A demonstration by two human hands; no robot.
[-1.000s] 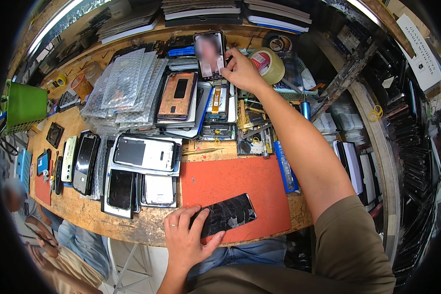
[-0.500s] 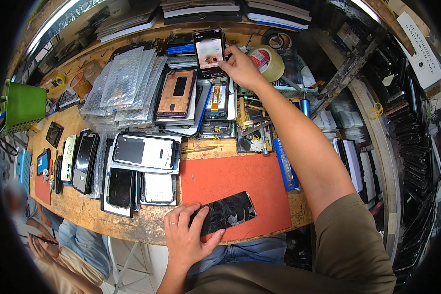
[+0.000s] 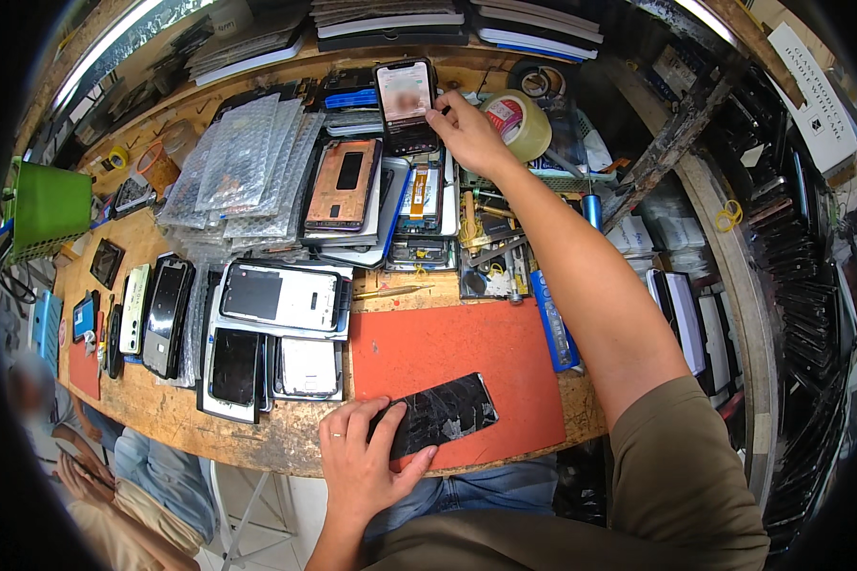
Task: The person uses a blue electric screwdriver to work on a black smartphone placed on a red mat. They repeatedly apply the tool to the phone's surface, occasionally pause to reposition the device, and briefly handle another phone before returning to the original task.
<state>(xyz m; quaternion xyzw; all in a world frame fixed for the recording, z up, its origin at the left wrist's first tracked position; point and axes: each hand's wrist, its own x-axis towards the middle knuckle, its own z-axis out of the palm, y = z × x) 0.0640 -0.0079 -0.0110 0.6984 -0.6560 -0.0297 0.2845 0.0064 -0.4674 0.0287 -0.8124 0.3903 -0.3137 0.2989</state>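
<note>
A smartphone with a badly cracked black face (image 3: pixel 445 415) lies slanted on the orange-red mat (image 3: pixel 428 335) at the bench's front. My left hand (image 3: pixel 365 457) grips its left end, fingers over the top and thumb along the near edge. Farther back, a second smartphone with a lit screen (image 3: pixel 408 100) leans nearly upright behind the stacked phones. My right hand (image 3: pixel 468 133) reaches out to its right edge, fingers curled and thumb at the screen's side. Part of that grip is hidden behind the fingers.
Bubble-wrap sleeves (image 3: pixel 248 162) and stacked phone parts (image 3: pixel 286 295) crowd the left and middle. A tape roll (image 3: pixel 522 127), hand tools (image 3: pixel 493 238) and a blue tool (image 3: pixel 555 319) lie on the right. Another person's hands (image 3: pixel 86 476) hold a phone at the lower left.
The picture on the lit phone's screen has shifted and looks different. My right thumb has moved slightly upward along its edge. My left hand and the cracked phone have stayed put.
</note>
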